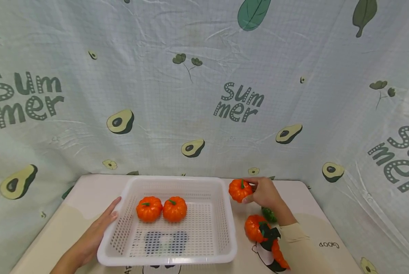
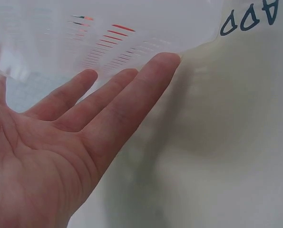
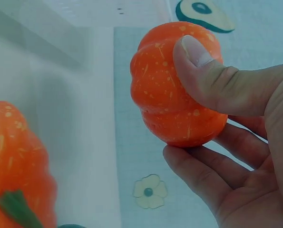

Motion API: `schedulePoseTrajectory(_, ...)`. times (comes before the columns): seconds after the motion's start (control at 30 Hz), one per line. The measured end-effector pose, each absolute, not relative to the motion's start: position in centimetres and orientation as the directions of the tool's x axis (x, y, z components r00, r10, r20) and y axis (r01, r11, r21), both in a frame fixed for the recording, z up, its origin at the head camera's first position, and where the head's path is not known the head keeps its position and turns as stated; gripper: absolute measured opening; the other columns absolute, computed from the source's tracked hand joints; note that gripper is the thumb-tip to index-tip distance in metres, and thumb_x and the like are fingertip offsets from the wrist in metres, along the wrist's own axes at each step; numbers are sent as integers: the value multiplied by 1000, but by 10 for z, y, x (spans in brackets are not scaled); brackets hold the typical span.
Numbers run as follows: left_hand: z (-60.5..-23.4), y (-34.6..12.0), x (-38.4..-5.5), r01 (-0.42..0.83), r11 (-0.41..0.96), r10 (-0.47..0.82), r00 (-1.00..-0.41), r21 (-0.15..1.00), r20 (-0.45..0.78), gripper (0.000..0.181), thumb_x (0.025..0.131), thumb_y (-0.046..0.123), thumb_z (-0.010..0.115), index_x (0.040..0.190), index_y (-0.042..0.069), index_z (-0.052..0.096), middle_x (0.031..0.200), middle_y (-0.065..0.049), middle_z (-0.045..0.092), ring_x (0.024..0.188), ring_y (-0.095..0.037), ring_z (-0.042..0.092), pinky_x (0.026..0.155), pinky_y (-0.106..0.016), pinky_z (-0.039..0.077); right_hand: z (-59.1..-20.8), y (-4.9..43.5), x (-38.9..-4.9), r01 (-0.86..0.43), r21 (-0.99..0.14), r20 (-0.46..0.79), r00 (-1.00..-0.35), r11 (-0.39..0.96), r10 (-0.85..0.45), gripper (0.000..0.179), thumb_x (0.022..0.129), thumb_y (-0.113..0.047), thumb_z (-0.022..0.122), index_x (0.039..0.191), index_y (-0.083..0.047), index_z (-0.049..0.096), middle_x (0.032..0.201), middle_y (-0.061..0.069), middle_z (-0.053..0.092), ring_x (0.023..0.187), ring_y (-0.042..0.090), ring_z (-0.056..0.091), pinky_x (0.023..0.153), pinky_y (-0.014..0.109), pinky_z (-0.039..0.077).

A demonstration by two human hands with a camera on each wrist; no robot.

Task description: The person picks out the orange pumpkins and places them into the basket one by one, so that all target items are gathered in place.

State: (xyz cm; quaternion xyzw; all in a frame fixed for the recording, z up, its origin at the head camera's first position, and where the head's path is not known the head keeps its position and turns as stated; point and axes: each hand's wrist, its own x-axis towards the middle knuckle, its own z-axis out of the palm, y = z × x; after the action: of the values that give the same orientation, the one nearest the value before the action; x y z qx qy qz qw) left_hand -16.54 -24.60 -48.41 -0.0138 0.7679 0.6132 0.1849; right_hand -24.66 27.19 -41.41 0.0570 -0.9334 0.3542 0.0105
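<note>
My right hand [image 1: 266,194] grips a small orange toy pumpkin [image 1: 240,190] just beyond the right rim of a white plastic basket [image 1: 229,228]. In the right wrist view, the thumb [image 3: 212,76] presses one side of that pumpkin and the fingers support it from below. Two more pumpkins with green stems, a left one [image 1: 149,209] and a right one [image 1: 175,209], sit side by side in the basket. My left hand [image 1: 94,235] lies along the basket's left side with fingers extended. In the left wrist view, its fingertips [image 2: 167,59] are right at the basket wall.
Right of the basket, another pumpkin [image 1: 253,227] lies on the table [image 1: 310,205] by a dark green leafy-looking piece [image 1: 270,233] and an orange carrot-shaped piece [image 1: 278,254]. A bumpy green item [image 1: 269,214] is beside my right forearm. A printed curtain [image 1: 204,114] hangs behind the table.
</note>
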Motion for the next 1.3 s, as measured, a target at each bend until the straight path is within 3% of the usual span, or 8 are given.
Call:
schedulePoseTrajectory(0.4,-486,-247,-166,-240,221,222,-932,945,-288,67,113,50,30,168,35,-5,176,-21,0,139,-34,45,93,-28,53,-397,268,-245,-161,-680,80,-986,715,-146,66,72,-5,93,134,-2,70,131,19,72,117,39,71,94,47,61)
schedulePoseTrajectory(0.7,-484,-247,-166,-254,260,205,-928,932,-310,69,112,54,30,168,35,-4,176,-19,-2,144,-37,41,102,-36,54,-389,261,-243,-179,-688,81,-982,704,-171,69,72,-5,94,136,-3,68,131,20,71,116,39,71,91,45,62)
schedulePoseTrajectory(1.3,-486,-247,-166,-253,215,205,-933,943,-297,67,113,49,30,168,32,-4,175,-23,0,141,-38,47,101,-45,57,-385,244,-245,-248,-717,118,-964,652,-238,66,70,-5,95,132,-2,71,128,18,73,115,38,73,91,45,62)
